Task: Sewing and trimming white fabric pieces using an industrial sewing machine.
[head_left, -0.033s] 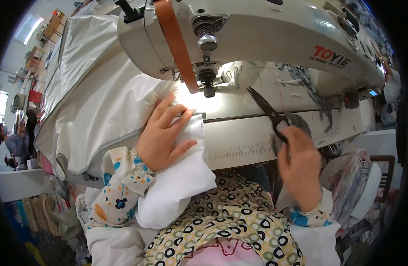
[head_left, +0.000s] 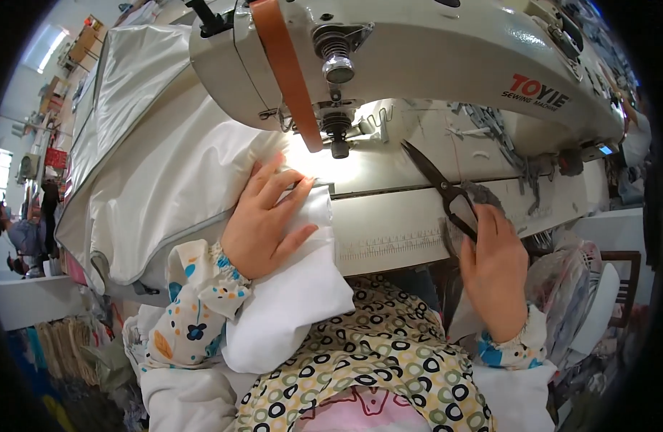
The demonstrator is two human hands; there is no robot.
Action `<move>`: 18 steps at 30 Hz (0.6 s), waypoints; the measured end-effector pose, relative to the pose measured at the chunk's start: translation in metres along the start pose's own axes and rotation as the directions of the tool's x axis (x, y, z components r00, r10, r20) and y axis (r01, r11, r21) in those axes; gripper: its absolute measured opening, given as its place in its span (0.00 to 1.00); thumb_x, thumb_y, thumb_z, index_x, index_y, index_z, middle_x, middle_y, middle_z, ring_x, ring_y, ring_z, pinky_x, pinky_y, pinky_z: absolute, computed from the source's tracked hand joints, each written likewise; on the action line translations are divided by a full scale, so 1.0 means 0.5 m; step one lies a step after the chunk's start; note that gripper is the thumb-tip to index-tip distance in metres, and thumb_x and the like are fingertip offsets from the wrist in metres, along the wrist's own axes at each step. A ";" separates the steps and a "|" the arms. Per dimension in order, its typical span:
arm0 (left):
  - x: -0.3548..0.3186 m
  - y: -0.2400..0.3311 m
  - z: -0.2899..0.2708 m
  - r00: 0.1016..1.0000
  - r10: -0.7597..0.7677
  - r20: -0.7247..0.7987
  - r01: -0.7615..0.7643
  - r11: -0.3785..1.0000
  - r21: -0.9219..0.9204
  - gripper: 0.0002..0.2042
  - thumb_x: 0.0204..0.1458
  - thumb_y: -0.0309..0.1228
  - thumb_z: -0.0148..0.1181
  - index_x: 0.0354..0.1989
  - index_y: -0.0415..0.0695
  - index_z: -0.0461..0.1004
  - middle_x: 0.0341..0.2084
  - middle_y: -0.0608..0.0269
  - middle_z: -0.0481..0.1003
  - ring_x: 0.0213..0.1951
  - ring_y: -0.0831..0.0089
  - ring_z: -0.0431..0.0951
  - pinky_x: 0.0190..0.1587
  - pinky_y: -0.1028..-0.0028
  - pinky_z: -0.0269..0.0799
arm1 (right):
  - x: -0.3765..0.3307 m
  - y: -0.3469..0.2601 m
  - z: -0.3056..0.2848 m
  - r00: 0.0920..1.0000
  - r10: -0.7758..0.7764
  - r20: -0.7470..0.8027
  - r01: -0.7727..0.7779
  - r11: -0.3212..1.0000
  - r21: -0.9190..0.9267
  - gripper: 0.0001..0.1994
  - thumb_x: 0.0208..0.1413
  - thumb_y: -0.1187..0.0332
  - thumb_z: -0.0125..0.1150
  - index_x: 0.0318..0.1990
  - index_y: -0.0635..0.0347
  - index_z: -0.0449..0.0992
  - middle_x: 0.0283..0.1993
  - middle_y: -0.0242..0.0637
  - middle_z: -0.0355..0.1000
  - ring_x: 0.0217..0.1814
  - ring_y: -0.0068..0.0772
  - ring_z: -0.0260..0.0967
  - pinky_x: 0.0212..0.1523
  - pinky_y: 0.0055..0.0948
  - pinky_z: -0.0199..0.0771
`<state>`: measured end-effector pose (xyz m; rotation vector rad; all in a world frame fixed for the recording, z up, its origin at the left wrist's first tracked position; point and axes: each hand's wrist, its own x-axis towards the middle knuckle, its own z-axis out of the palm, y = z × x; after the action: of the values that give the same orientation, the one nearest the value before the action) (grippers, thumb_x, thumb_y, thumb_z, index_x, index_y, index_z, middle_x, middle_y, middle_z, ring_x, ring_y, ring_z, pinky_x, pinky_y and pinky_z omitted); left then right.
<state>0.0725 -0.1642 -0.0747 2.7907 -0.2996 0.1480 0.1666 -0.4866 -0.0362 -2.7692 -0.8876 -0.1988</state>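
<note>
My left hand (head_left: pixel 265 229) lies with fingers spread on white, shiny fabric (head_left: pixel 303 266), just in front of the lit needle area of a sewing machine (head_left: pixel 418 54). The fabric hangs over the table's front edge into my lap. Dark metal scissors (head_left: pixel 436 178) lie on the machine bed to the right, blades pointing away and left. At their handle end is my right hand (head_left: pixel 494 270), its thumb and fingers apart around the lower loop. Whether the fingertips touch the handle I cannot make out.
A larger spread of white fabric with grey edging (head_left: pixel 151 158) covers the left side. Grey fabric scraps (head_left: pixel 501 133) are scattered under the machine arm. An orange strap (head_left: pixel 285 72) hangs down the machine head. Bagged goods (head_left: pixel 562 295) and a chair (head_left: pixel 623 288) stand at right.
My right hand has shifted slightly right and off the scissors' handle, leaving more of its loops visible. My left hand and the scissors look unmoved.
</note>
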 end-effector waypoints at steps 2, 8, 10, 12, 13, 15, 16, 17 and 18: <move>0.001 0.000 0.000 0.999 0.026 -0.029 -0.026 1.000 -0.007 0.30 0.53 0.41 0.65 0.61 0.37 0.69 0.58 0.53 0.68 0.67 0.47 0.60 0.69 0.48 0.53 | -0.012 0.024 0.011 0.996 -0.013 0.087 0.012 1.000 0.013 0.21 0.50 0.78 0.59 0.54 0.72 0.68 0.50 0.58 0.70 0.45 0.63 0.70 0.46 0.48 0.73; 0.002 0.034 0.004 0.994 0.009 -0.108 -0.004 0.999 0.042 0.28 0.49 0.42 0.67 0.56 0.37 0.72 0.54 0.57 0.72 0.57 0.54 0.68 0.64 0.52 0.61 | 0.012 0.007 0.020 0.981 -0.030 0.191 0.022 0.999 0.046 0.22 0.52 0.73 0.65 0.54 0.67 0.67 0.39 0.48 0.70 0.36 0.50 0.71 0.36 0.41 0.73; 0.003 0.040 0.008 0.991 -0.039 -0.132 0.043 0.999 0.033 0.28 0.48 0.43 0.68 0.55 0.37 0.73 0.53 0.58 0.73 0.54 0.55 0.70 0.62 0.54 0.63 | 0.007 -0.034 0.005 0.819 -0.006 0.574 -0.359 0.774 0.521 0.18 0.62 0.61 0.61 0.51 0.65 0.67 0.32 0.37 0.67 0.30 0.30 0.70 0.30 0.30 0.71; 0.007 0.037 0.013 0.983 -0.037 -0.179 0.049 0.997 0.061 0.30 0.46 0.43 0.70 0.55 0.38 0.73 0.53 0.59 0.73 0.52 0.55 0.71 0.58 0.56 0.65 | 0.005 -0.065 -0.014 0.674 -0.070 0.736 -0.555 0.609 0.567 0.20 0.65 0.56 0.57 0.50 0.65 0.67 0.31 0.33 0.66 0.28 0.24 0.68 0.29 0.26 0.70; 0.007 0.033 0.013 0.982 -0.020 -0.187 0.031 0.998 0.056 0.30 0.46 0.43 0.70 0.55 0.38 0.73 0.53 0.59 0.73 0.52 0.55 0.71 0.58 0.56 0.65 | 0.006 -0.082 -0.016 0.534 -0.219 0.816 -0.727 0.374 0.576 0.22 0.68 0.50 0.52 0.49 0.65 0.67 0.29 0.29 0.64 0.26 0.18 0.65 0.28 0.23 0.68; 0.007 0.023 0.013 0.975 -0.020 -0.221 0.017 1.000 -0.018 0.30 0.45 0.43 0.71 0.54 0.38 0.73 0.52 0.59 0.73 0.51 0.55 0.71 0.56 0.57 0.66 | 0.009 -0.113 -0.009 0.576 -0.228 0.785 -0.678 0.403 0.615 0.23 0.68 0.49 0.50 0.47 0.65 0.67 0.28 0.29 0.64 0.25 0.19 0.65 0.27 0.23 0.69; 0.005 0.018 0.013 0.977 -0.026 -0.214 0.021 1.000 -0.023 0.30 0.45 0.43 0.71 0.54 0.38 0.73 0.52 0.59 0.73 0.51 0.55 0.71 0.56 0.57 0.66 | 0.011 -0.127 -0.003 0.633 -0.281 0.722 -0.613 0.388 0.689 0.23 0.69 0.48 0.48 0.45 0.64 0.67 0.27 0.28 0.63 0.24 0.19 0.65 0.26 0.23 0.69; 0.004 0.014 0.012 0.976 -0.027 -0.215 0.017 0.999 -0.047 0.29 0.45 0.43 0.71 0.54 0.39 0.73 0.53 0.59 0.73 0.50 0.55 0.71 0.56 0.58 0.66 | 0.013 -0.136 0.001 0.530 -0.260 0.807 -0.705 0.394 0.590 0.22 0.70 0.48 0.45 0.41 0.62 0.66 0.27 0.28 0.63 0.23 0.19 0.65 0.25 0.22 0.69; 0.003 0.011 0.011 0.976 -0.029 -0.216 0.014 0.997 -0.069 0.29 0.45 0.43 0.71 0.54 0.39 0.73 0.53 0.59 0.74 0.50 0.55 0.71 0.56 0.58 0.66 | 0.016 -0.144 0.006 0.539 -0.279 0.795 -0.690 0.396 0.607 0.22 0.70 0.48 0.45 0.41 0.62 0.66 0.27 0.28 0.63 0.23 0.19 0.65 0.25 0.22 0.69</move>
<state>0.0730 -0.1716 -0.0780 2.6789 -0.2157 0.4262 0.1308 -0.4244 -0.0249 -1.6695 -0.3969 1.3865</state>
